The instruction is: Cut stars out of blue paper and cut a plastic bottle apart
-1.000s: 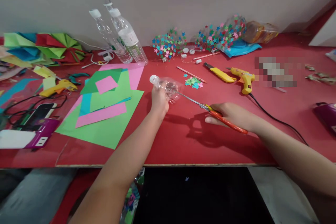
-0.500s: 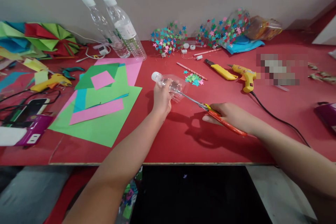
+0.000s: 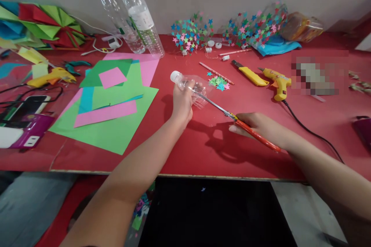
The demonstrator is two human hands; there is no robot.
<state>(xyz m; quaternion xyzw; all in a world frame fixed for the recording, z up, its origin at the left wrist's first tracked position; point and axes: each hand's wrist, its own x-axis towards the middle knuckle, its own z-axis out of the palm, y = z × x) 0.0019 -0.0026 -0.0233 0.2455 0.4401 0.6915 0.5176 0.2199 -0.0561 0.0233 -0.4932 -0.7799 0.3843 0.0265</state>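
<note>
My left hand (image 3: 183, 98) is wrapped round a clear plastic bottle top (image 3: 181, 80) with a white cap, tilted so the cap points to the left. My right hand (image 3: 256, 125) grips a pair of scissors (image 3: 255, 134) with red and yellow handles. The long blades reach left to the bottle's cut plastic, beside my left fingers; where exactly they meet the plastic is hard to make out. Just behind the bottle lies a small pile of star cut-outs (image 3: 219, 83) in green, blue and pink, with a striped straw (image 3: 214, 71) along it.
Colored paper sheets (image 3: 124, 135) and two or more plastic bottles (image 3: 142, 19) are at left. A yellow utility knife (image 3: 251, 75) and a corded glue gun (image 3: 279, 85) lie at right. Star-covered clear pieces (image 3: 191, 32) stand by the wall. Another glue gun (image 3: 50, 77) lies far left.
The view has shifted a little. The scissors look more nearly closed, with the handles closer together. Both hands keep their hold on the bottle top and scissors.
</note>
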